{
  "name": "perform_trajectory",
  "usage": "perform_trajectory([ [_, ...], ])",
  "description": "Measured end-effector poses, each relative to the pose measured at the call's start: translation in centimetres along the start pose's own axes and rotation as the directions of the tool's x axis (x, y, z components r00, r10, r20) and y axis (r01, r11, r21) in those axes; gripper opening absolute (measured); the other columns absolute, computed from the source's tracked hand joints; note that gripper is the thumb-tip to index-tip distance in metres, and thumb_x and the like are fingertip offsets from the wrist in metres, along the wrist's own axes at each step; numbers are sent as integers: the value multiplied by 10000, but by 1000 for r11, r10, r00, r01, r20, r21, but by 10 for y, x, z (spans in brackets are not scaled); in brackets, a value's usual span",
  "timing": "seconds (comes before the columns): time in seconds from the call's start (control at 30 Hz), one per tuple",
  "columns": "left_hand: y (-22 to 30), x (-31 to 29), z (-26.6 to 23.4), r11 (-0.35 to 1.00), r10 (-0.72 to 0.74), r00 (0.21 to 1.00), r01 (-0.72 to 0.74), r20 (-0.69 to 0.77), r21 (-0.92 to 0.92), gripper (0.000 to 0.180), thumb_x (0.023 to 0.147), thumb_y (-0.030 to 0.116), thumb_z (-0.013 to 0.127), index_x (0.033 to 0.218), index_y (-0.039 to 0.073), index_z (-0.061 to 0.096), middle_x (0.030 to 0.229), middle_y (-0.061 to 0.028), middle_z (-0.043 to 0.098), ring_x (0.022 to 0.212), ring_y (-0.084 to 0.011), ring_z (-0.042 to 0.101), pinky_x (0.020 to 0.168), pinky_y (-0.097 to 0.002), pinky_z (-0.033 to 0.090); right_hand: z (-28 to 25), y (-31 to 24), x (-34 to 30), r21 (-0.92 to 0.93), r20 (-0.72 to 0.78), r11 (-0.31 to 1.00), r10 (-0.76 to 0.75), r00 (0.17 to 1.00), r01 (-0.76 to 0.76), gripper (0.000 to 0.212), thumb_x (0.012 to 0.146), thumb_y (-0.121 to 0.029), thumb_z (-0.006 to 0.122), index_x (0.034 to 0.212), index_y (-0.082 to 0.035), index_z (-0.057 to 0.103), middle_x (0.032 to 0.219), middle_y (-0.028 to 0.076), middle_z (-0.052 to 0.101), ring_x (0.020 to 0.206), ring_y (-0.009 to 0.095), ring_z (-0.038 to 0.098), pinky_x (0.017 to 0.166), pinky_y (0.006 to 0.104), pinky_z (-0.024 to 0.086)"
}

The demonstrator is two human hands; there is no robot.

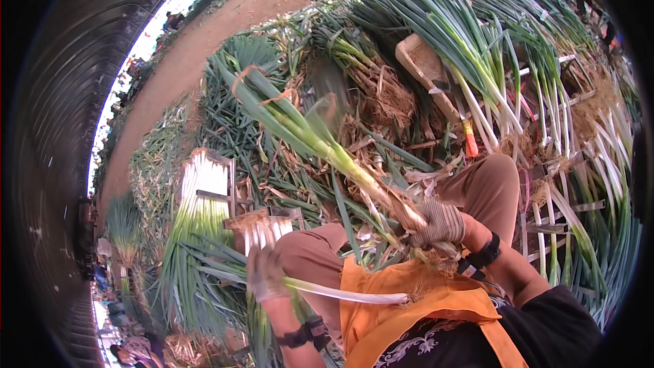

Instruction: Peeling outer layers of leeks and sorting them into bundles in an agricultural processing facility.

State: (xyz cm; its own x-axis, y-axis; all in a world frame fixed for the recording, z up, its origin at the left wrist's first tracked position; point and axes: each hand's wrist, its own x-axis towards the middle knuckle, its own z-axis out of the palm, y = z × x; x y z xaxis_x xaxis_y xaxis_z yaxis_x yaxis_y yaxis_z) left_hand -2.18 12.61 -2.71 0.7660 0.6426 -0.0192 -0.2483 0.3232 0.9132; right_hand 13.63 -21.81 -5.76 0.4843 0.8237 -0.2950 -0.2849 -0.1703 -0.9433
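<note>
My right hand [437,223], in a striped glove, is closed around the root end of a thick green onion [320,142]. Dry brown skins hang about its base, and its leaves point up and left over the pile. My left hand [264,274], gloved and blurred by motion, is closed around a slimmer green onion [347,293]. That one has a clean white stalk, with its roots over my orange apron [381,274] and its green leaves out to the left.
White-stalked green onions [204,184] lie in a rack at the left, beside a smaller rack of them [262,232]. A tan trough [419,68] and an orange-and-yellow handle-like piece [470,140] are ahead. More onions [558,95] lean on the right; a dirt path [225,34] runs behind.
</note>
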Motion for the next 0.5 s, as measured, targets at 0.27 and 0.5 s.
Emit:
perform_trajectory([
  [0.27,-21,59,143,931,-213,934,283,287,-229,400,830,175,600,1169,38,436,1076,-151,543,991,-271,543,863,-418,455,15,55,5,-221,326,928,-219,920,299,274,754,-162,682,975,-27,594,852,6,607,752,72,516,667,254,452],
  [0.5,-34,33,185,941,-278,946,303,167,-150,310,794,39,631,1080,7,516,977,-100,587,848,-247,607,714,-365,536,15,-49,39,-348,-247,843,-504,827,410,294,801,-239,614,997,-19,613,736,56,612,631,115,522,630,299,454],
])
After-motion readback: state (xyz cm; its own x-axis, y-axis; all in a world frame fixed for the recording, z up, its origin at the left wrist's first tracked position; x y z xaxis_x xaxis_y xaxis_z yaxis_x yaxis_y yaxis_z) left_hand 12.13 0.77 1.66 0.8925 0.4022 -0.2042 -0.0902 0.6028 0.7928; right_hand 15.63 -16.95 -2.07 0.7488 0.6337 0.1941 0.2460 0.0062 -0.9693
